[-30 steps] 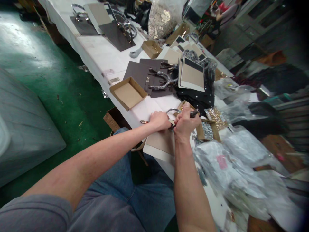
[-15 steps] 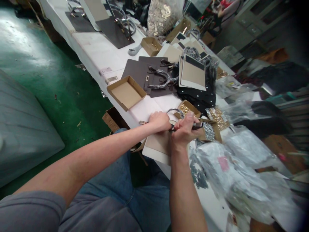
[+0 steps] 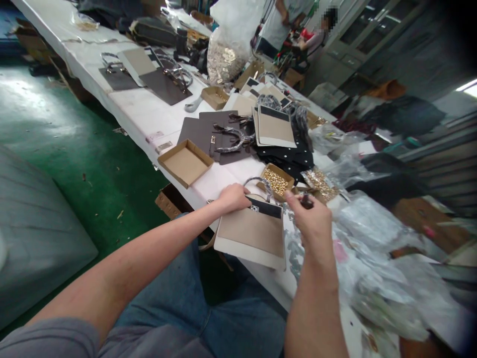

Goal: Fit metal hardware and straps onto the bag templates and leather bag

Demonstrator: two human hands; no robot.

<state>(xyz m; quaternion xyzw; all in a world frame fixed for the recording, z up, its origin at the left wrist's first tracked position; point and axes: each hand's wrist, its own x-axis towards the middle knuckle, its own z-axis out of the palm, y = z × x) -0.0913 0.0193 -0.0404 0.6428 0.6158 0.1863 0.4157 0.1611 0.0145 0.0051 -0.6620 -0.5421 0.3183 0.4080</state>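
A beige bag panel (image 3: 253, 231) with a white border and a black top strip lies at the table's near edge. My left hand (image 3: 233, 197) is closed on its top left corner, by a wrapped handle loop (image 3: 257, 181). To the right of the panel my right hand (image 3: 313, 221) is raised slightly and closed on a small dark tool (image 3: 306, 201).
A small box of gold studs (image 3: 276, 180) and a bag of gold parts (image 3: 320, 184) sit just beyond the panel. An empty cardboard tray (image 3: 185, 161), dark bag panels (image 3: 212, 134) and stacked beige panels (image 3: 274, 125) lie farther off. Plastic bags (image 3: 372, 238) crowd the right. A person stands at the far end.
My right hand has lifted off the panel's top and moved right with the tool, uncovering the black strip. The view has tilted up along the table.
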